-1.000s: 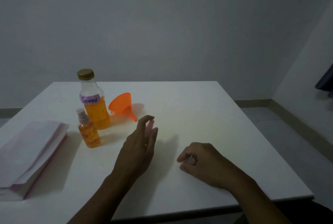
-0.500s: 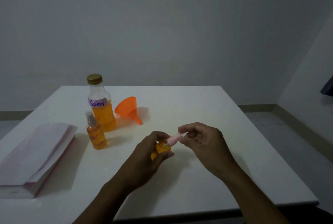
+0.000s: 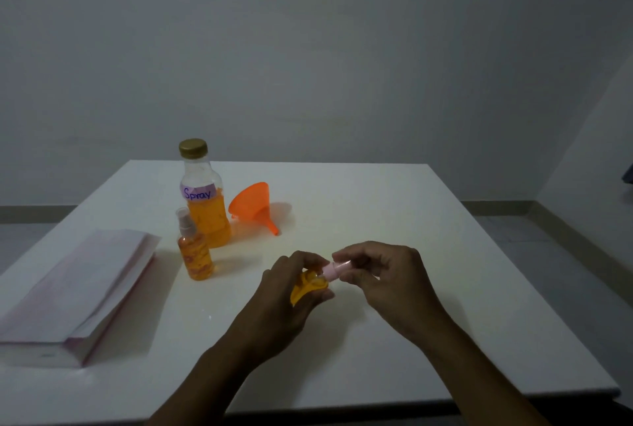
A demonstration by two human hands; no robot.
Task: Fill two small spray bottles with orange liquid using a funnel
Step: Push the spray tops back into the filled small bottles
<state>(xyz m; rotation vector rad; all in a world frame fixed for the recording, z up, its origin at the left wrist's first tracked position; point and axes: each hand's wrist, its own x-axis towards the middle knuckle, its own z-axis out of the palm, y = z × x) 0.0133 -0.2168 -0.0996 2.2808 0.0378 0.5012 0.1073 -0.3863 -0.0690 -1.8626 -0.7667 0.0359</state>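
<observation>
My left hand (image 3: pixel 286 292) grips a small spray bottle (image 3: pixel 308 287) holding orange liquid, tilted on its side above the white table (image 3: pixel 376 206). My right hand (image 3: pixel 383 271) pinches that bottle's pink spray head (image 3: pixel 337 270). A second small spray bottle (image 3: pixel 194 249) with orange liquid and a clear cap stands upright to the left. Behind it stands a larger bottle (image 3: pixel 203 196) with a gold cap and a "Spray" label, about half full of orange liquid. An orange funnel (image 3: pixel 255 206) lies on its side to the right of the large bottle.
A thick stack of white paper with pink edges (image 3: pixel 73 292) lies at the table's left side. The table's front edge runs just below my forearms. A grey wall stands behind, and grey floor shows to the right.
My left hand lifted the small bottle off the table and tilted it. My right hand rose from the table and took hold of the pink spray head.
</observation>
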